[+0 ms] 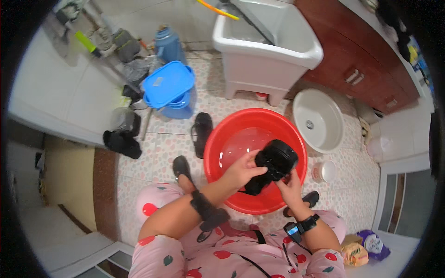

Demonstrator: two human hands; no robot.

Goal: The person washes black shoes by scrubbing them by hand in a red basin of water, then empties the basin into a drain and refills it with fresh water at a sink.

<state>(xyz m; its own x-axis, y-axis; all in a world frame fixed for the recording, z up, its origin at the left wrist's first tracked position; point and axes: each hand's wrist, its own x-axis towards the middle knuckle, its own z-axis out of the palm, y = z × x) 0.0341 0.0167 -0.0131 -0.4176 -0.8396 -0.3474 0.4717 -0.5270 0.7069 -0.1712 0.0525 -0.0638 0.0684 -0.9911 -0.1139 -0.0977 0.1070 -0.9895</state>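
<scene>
A washroom floor [160, 160] here, tiles patterned with pinkish pebble shapes, and square in the middle of it sits a wide red basin [234, 141]! Over that basin is the black item [277, 160], just what it is hard to tell, caught between two hands: the left hand [243, 169] has its grip clamped on the near left side, thumb laid across the top, while the right hand [291, 189] has its grip closed on the lower right edge. Round the basin now: a black slipper [202, 134] just beside it on the left, a blue bucket [180, 109] farther back, a white sink [266, 65] behind, a pale round basin [320, 109] and a small white tub [328, 171] off to the right. And look at those arms, both reaching forward from pink patterned sleeves, elbows wide, wrists angled inward, a black strap around each, palms turned toward each other!
</scene>
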